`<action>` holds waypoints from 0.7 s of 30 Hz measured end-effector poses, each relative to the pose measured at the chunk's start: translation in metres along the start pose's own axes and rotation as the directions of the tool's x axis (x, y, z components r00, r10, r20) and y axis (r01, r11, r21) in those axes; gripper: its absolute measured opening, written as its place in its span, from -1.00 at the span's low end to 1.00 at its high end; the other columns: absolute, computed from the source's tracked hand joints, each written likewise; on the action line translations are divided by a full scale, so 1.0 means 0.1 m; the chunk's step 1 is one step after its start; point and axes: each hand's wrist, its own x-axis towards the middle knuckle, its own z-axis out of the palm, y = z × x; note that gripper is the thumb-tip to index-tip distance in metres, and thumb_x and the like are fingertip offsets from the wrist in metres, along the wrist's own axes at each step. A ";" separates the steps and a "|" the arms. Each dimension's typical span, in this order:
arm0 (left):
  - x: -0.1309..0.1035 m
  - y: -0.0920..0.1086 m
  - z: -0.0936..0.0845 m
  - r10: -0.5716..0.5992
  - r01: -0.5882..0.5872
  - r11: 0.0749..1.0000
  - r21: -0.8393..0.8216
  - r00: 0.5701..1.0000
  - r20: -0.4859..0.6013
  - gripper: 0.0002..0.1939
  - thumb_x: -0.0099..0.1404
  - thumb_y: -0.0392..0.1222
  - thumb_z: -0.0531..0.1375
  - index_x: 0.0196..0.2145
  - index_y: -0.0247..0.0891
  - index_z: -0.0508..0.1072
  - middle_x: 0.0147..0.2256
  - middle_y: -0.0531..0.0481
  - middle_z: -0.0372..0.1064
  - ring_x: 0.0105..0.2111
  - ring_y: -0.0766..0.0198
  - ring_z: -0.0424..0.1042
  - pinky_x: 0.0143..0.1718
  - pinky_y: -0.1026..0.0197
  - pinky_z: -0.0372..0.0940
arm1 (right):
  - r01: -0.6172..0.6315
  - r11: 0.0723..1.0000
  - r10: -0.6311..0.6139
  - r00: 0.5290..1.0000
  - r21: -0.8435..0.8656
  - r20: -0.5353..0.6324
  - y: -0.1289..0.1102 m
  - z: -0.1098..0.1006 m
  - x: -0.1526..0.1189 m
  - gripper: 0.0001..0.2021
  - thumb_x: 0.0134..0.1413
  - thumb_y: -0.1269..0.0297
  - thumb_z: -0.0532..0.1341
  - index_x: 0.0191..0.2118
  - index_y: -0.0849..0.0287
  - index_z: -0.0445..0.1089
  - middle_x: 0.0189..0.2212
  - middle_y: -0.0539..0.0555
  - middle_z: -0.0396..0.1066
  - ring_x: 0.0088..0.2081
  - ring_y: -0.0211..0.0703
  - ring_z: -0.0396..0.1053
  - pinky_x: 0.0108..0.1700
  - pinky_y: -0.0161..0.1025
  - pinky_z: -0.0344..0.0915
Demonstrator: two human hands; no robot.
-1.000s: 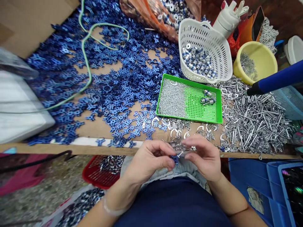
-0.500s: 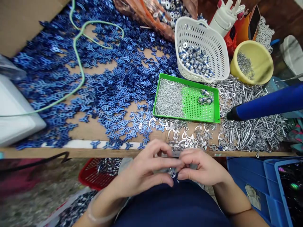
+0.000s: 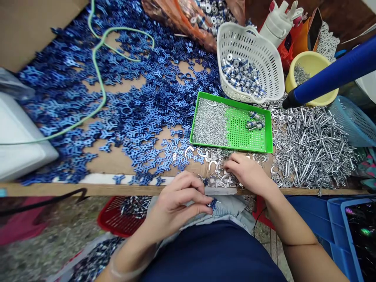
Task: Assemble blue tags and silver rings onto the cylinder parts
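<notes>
My left hand [image 3: 183, 203] is closed in a pinch just below the table's front edge. Between its thumb and fingertips sits a small blue three-armed bracket [image 3: 214, 203], mostly covered by the fingers. Farther forward, my right hand [image 3: 249, 172] rests among the curved silver hook pieces [image 3: 226, 181], its fingertips pressed together down in the pile. Whether a piece is between them is hidden. Just beyond those fingers lies a green tray [image 3: 268, 135], holding many tiny silver pins [image 3: 210, 123] and several blue-banded metal cylinders [image 3: 255, 125].
Blue brackets [image 3: 152, 117] cover the left of the table. A white basket [image 3: 270, 74] of cylinders and a yellow bowl [image 3: 326, 94] stand at the back right. Silver rods [image 3: 317, 145] are heaped at right. A blue, black-tipped power screwdriver [image 3: 331, 74] hangs above them.
My right hand has left my left hand and reached forward to the silver hooks. My left hand keeps the blue bracket. The hanging screwdriver has swung upward in view.
</notes>
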 end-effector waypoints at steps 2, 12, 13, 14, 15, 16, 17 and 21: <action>0.00 0.01 0.01 -0.012 0.012 0.999 -0.030 1.000 -0.011 -0.93 0.11 -0.25 0.28 -0.38 -0.12 0.49 -0.42 0.06 0.34 -0.37 0.28 0.31 -0.32 0.22 0.22 | -0.004 0.997 0.006 1.000 -0.077 0.019 -0.02 -0.02 0.01 -0.87 0.16 0.43 0.07 -0.22 0.12 0.31 -0.28 0.05 0.29 -0.28 -0.15 0.23 -0.40 -0.28 0.12; 0.01 -0.04 0.06 -0.036 0.002 0.967 -0.254 0.991 -0.130 -0.95 0.09 -0.24 0.31 -0.44 -0.18 0.48 -0.46 0.05 0.30 -0.44 0.32 0.32 -0.42 0.25 0.25 | 0.056 0.728 0.293 0.876 0.683 -0.383 -0.04 -0.02 -0.12 -0.84 0.15 0.38 0.09 -0.17 0.10 0.36 -0.33 0.03 0.37 -0.30 -0.24 0.31 -0.27 -0.24 0.27; 0.03 -0.04 0.07 -0.027 -0.018 0.959 -0.285 0.988 -0.155 -0.94 0.08 -0.23 0.31 -0.44 -0.19 0.49 -0.47 0.05 0.29 -0.45 0.32 0.31 -0.44 0.26 0.25 | 0.099 0.614 0.379 0.833 0.783 -0.403 -0.10 -0.01 -0.13 -0.83 0.13 0.37 0.13 -0.17 0.07 0.39 -0.33 0.02 0.37 -0.31 -0.25 0.32 -0.28 -0.25 0.29; 0.05 -0.04 0.09 -0.021 -0.037 0.949 -0.314 0.984 -0.179 -0.94 0.08 -0.21 0.31 -0.45 -0.19 0.49 -0.48 0.04 0.29 -0.46 0.32 0.31 -0.46 0.26 0.25 | 0.147 0.484 0.445 0.807 0.863 -0.387 -0.17 -0.01 -0.14 -0.84 0.11 0.36 0.16 -0.20 0.03 0.42 -0.34 0.00 0.38 -0.33 -0.27 0.34 -0.31 -0.28 0.30; 0.07 -0.03 0.11 -0.017 -0.052 0.938 -0.342 0.980 -0.196 -0.93 0.08 -0.20 0.31 -0.46 -0.20 0.49 -0.48 0.04 0.28 -0.46 0.32 0.31 -0.47 0.26 0.24 | 0.190 0.339 0.486 0.803 0.921 -0.344 -0.25 0.00 -0.15 -0.86 0.09 0.37 0.19 -0.24 0.01 0.44 -0.36 -0.02 0.39 -0.36 -0.30 0.35 -0.35 -0.31 0.31; 0.10 -0.03 0.12 -0.018 -0.061 0.929 -0.365 0.978 -0.209 -0.92 0.08 -0.19 0.31 -0.47 -0.20 0.48 -0.49 0.04 0.28 -0.46 0.32 0.31 -0.47 0.26 0.24 | 0.222 0.189 0.502 0.815 0.956 -0.289 -0.34 0.00 -0.15 -0.88 0.07 0.37 0.21 -0.29 -0.01 0.45 -0.39 -0.05 0.40 -0.40 -0.33 0.36 -0.37 -0.34 0.31; 0.12 -0.02 0.14 -0.016 -0.073 0.920 -0.386 0.975 -0.224 -0.91 0.07 -0.18 0.32 -0.47 -0.21 0.48 -0.50 0.05 0.27 -0.47 0.33 0.30 -0.48 0.26 0.24 | 0.242 0.051 0.498 0.835 0.969 -0.235 -0.42 0.01 -0.16 -0.89 0.05 0.37 0.23 -0.32 -0.02 0.46 -0.42 -0.07 0.41 -0.43 -0.34 0.38 -0.39 -0.36 0.32; 0.19 0.01 0.18 0.016 -0.133 0.900 -0.415 0.961 -0.274 -0.89 0.05 -0.18 0.33 -0.47 -0.22 0.48 -0.51 0.06 0.25 -0.49 0.36 0.27 -0.48 0.28 0.23 | 0.248 -0.125 0.435 0.884 0.961 -0.171 -0.66 -0.01 -0.18 -0.87 0.01 0.40 0.26 -0.33 -0.02 0.47 -0.41 -0.08 0.50 -0.35 -0.31 0.45 -0.26 -0.34 0.37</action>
